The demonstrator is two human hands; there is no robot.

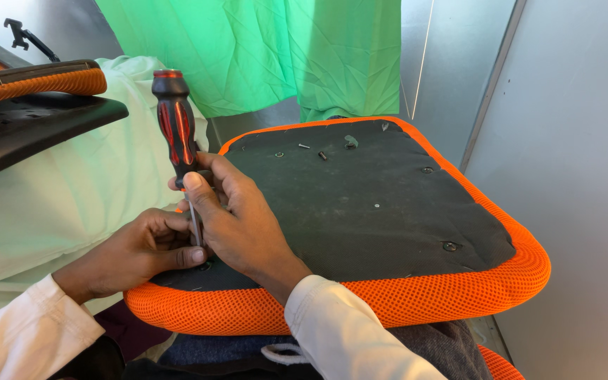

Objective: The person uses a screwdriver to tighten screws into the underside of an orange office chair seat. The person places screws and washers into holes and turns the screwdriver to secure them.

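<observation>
Head view: screwdriver upright at the near-left corner of an upturned seat cushion.
Right hand (237, 211) grips the screwdriver (176, 127) below its handle; left hand (138, 250) pinches the shaft near the tip, probably at a screw. Keeping the shaft vertical and steadied should prevent slipping on the seat cushion (388, 211).

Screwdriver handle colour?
Black with red grip inlays, on the upright screwdriver handle held by the right hand; head view.

Workshop: upturned chair seat (388, 204), screwdriver (175, 127).
</observation>
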